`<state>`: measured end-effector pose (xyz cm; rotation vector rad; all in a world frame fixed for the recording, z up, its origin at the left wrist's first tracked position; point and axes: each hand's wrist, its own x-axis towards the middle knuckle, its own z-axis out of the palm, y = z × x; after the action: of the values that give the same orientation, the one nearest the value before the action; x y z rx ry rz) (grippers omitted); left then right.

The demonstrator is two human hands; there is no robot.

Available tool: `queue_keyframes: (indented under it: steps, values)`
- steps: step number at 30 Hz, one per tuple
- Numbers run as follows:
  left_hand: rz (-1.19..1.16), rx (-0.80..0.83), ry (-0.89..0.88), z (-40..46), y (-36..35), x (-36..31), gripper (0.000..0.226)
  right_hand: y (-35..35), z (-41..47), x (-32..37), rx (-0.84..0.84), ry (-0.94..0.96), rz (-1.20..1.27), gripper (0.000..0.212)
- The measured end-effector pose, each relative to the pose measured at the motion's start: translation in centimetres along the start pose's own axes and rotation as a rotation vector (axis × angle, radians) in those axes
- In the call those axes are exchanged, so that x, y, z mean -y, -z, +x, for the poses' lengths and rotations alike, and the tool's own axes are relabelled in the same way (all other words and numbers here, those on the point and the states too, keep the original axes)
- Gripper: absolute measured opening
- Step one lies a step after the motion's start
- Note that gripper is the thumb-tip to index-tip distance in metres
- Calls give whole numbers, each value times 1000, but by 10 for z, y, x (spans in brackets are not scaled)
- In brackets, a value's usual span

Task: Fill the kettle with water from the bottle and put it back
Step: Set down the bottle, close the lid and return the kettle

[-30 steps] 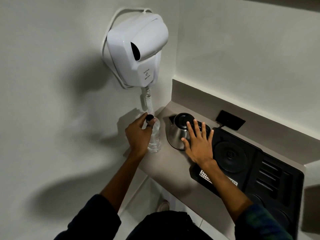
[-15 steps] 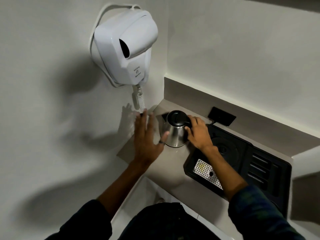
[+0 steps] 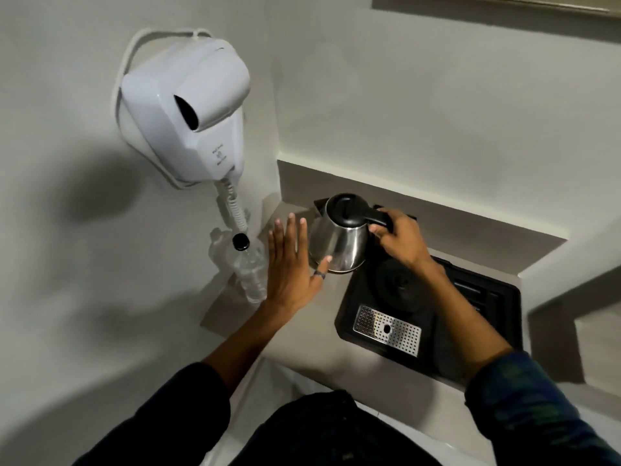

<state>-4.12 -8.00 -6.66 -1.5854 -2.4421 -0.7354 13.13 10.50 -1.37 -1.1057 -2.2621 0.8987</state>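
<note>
My right hand (image 3: 401,242) grips the kettle (image 3: 339,242) handle mid-frame, my left hand (image 3: 289,267) hangs spread open and empty, partly hiding the bottle (image 3: 247,264).

Right hand (image 3: 401,240) around kettle (image 3: 339,240) handle, left hand (image 3: 289,267) flat beside bottle (image 3: 247,264).
</note>
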Motion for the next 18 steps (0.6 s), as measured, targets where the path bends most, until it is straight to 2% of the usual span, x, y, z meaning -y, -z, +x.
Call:
queue_keyframes:
  steps: [5, 12, 18]
  values:
    - [18, 113, -108, 26, -16, -23, 94, 59, -44, -43, -84, -62, -86, 22]
    - [95, 253, -187, 46, -28, -33, 91, 79, -77, -89, -58, -224, -91, 22]
    - [83, 297, -255, 49, -36, -47, 90, 85, -83, -107, -30, -262, -35, 28]
